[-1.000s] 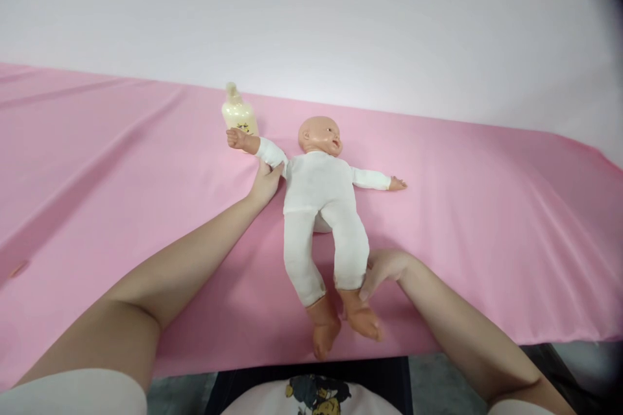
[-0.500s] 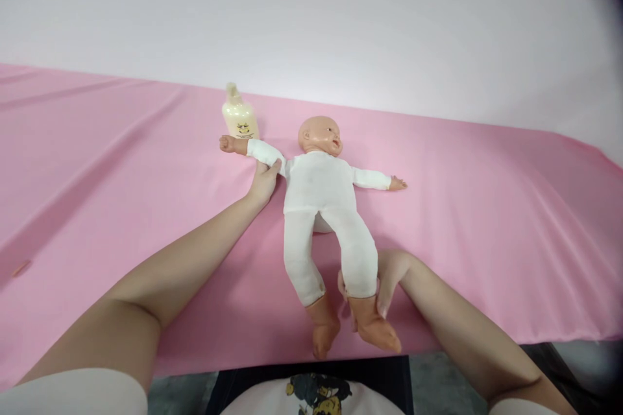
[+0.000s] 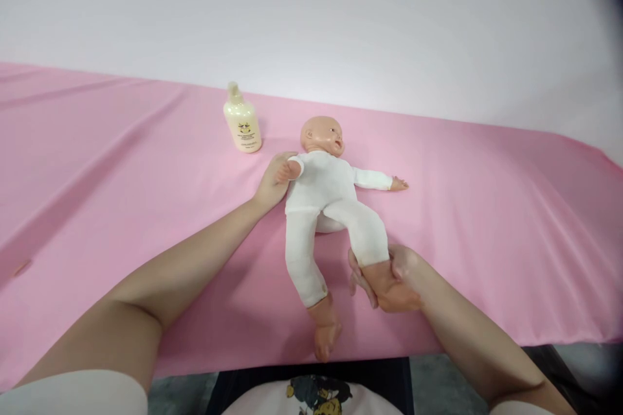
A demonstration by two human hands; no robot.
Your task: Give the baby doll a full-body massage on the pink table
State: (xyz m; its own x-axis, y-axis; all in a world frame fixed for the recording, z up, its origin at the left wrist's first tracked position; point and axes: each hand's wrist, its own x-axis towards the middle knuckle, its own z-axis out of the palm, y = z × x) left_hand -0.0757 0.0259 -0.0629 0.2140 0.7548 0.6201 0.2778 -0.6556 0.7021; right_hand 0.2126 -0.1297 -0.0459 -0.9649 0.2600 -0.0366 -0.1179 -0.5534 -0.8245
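Observation:
A baby doll point(image 3: 321, 188) in a white bodysuit lies on its back on the pink sheet point(image 3: 121, 162), head toward the wall. My left hand point(image 3: 272, 183) rests against the doll's near shoulder, with that arm folded in against the hand. My right hand point(image 3: 389, 282) is wrapped around the doll's foot on the right and holds that leg out to the side. The other leg lies straight, its foot near the table's front edge. A cream lotion bottle point(image 3: 242, 120) stands upright behind my left hand, apart from the doll.
The pink sheet covers the whole table up to a plain white wall point(image 3: 311, 13). Its front edge runs just below the doll's feet. Wide stretches of sheet lie to the left and right of the doll.
The doll's arm on the left has folded in from outstretched to my left hand. My right hand closed around the foot on the right and swung that leg outward to the right.

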